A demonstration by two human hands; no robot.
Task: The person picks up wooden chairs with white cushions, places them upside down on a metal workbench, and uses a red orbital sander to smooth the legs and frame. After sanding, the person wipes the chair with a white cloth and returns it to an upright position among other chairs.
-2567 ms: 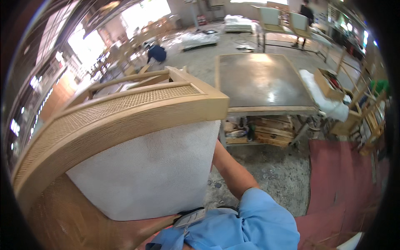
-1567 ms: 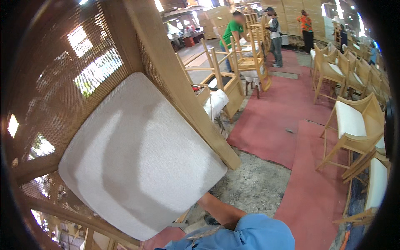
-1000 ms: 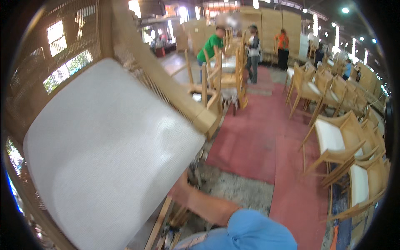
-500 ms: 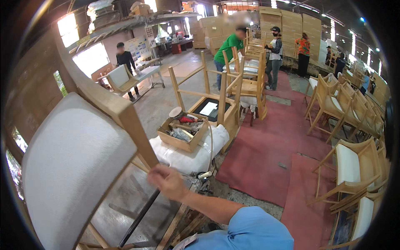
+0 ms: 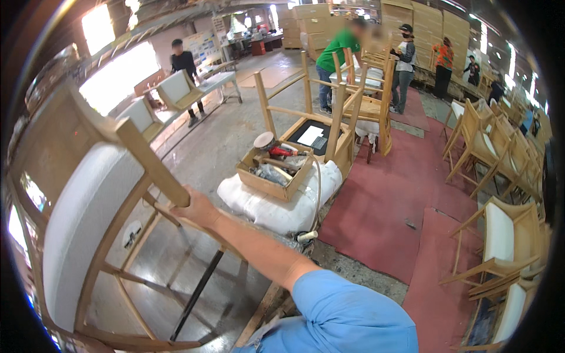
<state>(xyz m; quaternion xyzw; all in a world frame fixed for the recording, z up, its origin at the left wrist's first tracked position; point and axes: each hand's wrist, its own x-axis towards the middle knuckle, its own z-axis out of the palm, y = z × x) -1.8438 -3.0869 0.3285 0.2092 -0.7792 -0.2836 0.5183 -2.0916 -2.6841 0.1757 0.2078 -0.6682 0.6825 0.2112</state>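
Observation:
A wooden chair (image 5: 112,247) with a pale upholstered pad (image 5: 88,217) fills the left side, tipped over above a grey metal-topped table (image 5: 235,294). My right hand (image 5: 199,209) reaches across from the lower right, its fingers closed round the end of a thick wooden leg (image 5: 156,167) of this chair. The fingertips are partly hidden behind the wood. My left hand is out of the picture. Beyond my right hand, a wooden box (image 5: 276,187) holding a red power tool (image 5: 284,151) and other tools sits on a white wrapped cushion (image 5: 265,212).
An upturned chair (image 5: 338,132) stands behind the tool box. Red matting (image 5: 382,217) covers the floor at right, beside rows of chairs (image 5: 506,235). A person in green (image 5: 338,50) bends over chairs ahead; another in black (image 5: 187,73) stands far left. Stacked cartons (image 5: 424,38) line the back.
The chair has swung left and tilted, showing more of its underframe. My right hand has moved left and up with its leg. The view has shifted slightly.

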